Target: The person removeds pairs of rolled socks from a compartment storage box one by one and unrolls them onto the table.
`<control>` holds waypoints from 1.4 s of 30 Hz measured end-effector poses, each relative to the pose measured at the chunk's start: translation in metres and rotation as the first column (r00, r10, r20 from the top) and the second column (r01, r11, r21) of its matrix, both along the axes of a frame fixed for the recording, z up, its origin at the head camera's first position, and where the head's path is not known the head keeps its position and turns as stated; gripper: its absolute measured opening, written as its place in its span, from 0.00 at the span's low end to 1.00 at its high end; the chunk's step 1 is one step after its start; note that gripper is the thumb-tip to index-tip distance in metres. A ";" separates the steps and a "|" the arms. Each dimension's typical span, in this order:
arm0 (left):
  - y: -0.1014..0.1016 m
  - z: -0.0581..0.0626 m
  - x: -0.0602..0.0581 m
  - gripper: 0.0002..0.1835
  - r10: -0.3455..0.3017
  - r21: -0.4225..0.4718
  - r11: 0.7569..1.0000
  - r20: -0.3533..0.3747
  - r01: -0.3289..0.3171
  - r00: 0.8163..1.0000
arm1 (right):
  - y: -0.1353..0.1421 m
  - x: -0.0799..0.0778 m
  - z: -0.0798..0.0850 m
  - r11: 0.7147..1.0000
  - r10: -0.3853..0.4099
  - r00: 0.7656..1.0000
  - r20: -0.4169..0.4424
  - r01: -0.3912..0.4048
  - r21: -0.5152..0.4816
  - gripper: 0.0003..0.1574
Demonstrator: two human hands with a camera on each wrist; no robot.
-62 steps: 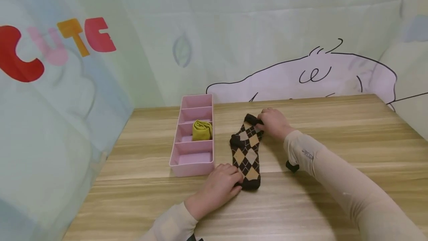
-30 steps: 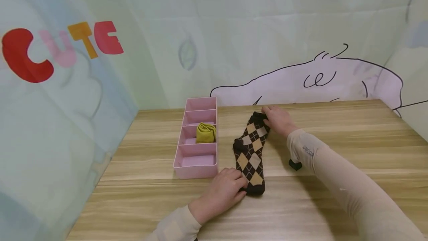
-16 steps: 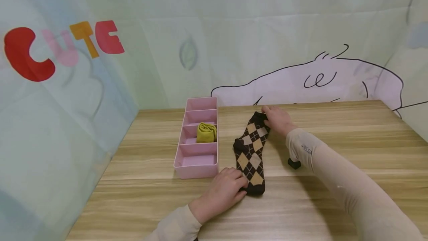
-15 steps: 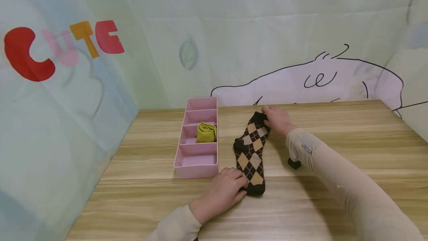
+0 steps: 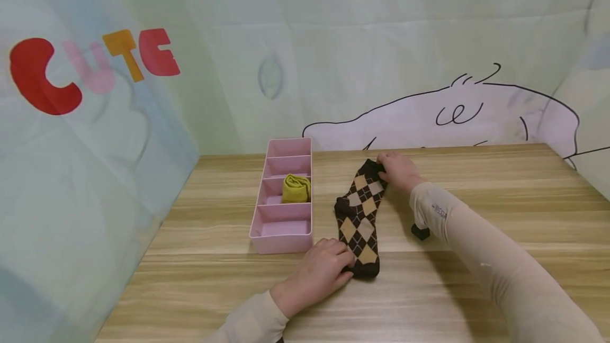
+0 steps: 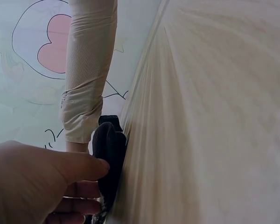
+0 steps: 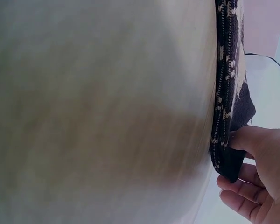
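Note:
In the head view, a pair of dark argyle socks (image 5: 366,229) with tan and grey diamonds lies flat on the wooden table, bent at the heel. The right wrist view shows two layered edges on the socks (image 7: 226,88). My left hand (image 5: 316,274) pinches their near black end at its left corner; in the left wrist view its thumb presses on the dark fabric (image 6: 109,154). At the far black end, my right hand (image 5: 399,170) grips the right corner, thumb on one side and fingers on the other in the right wrist view.
Left of the socks stands a pink divided box (image 5: 283,243). A rolled mustard-yellow cloth bundle (image 5: 296,189) sits in one of its compartments. A printed curtain (image 5: 238,68) hangs behind the table (image 5: 200,216). A small black piece (image 5: 420,232) shows under the right sleeve.
Since the oldest frame, the socks' far end has shifted slightly right and straightened with the right hand. Over the last half second both hands and the socks look still.

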State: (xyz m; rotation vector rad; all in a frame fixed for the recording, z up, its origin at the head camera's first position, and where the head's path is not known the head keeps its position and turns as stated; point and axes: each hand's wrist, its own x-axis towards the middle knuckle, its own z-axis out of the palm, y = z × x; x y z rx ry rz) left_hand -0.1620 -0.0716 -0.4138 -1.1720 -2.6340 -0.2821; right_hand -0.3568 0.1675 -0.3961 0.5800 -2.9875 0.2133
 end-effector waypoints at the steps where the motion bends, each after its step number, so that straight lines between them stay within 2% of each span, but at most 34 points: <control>1: 0.000 0.000 0.000 0.06 0.001 -0.003 1.000 0.005 -0.001 1.000 | 0.000 0.000 0.000 1.000 -0.004 1.000 0.002 0.004 -0.002 0.18; 6: -0.001 0.001 -0.002 0.06 -0.002 -0.016 1.000 0.025 0.002 1.000 | 0.002 0.003 0.000 1.000 -0.004 0.999 -0.032 0.004 -0.020 0.24; 13: -0.004 0.000 -0.004 0.05 -0.032 -0.009 0.999 -0.005 0.032 0.999 | 0.004 0.006 0.002 0.997 0.061 0.987 -0.146 -0.066 -0.031 0.14; 15: -0.004 0.000 -0.004 0.04 -0.035 -0.001 0.999 -0.023 0.035 0.999 | 0.003 0.005 0.003 0.996 0.085 0.988 -0.128 -0.088 -0.018 0.12; 18: -0.005 0.001 -0.005 0.04 -0.041 0.013 0.999 -0.062 0.042 0.997 | 0.002 0.004 0.003 0.995 0.098 0.994 -0.056 -0.097 0.017 0.15; 23: -0.004 -0.001 -0.006 0.03 -0.060 0.013 0.998 -0.122 0.062 0.991 | 0.002 0.001 0.002 0.997 0.064 0.997 0.039 -0.065 0.032 0.21; 30: -0.004 0.000 -0.006 0.02 -0.069 0.036 0.996 -0.169 0.077 0.983 | 0.001 0.000 0.003 0.998 0.062 0.998 0.031 -0.063 0.020 0.15; 37: -0.004 0.003 -0.009 0.03 -0.066 0.106 0.990 -0.263 0.097 0.963 | 0.000 0.003 0.006 0.998 0.054 0.998 0.022 -0.054 0.012 0.10; 42: -0.004 0.005 -0.010 0.05 -0.058 0.138 0.985 -0.301 0.103 0.952 | 0.000 0.002 0.007 0.998 0.048 0.999 0.013 -0.047 -0.041 0.07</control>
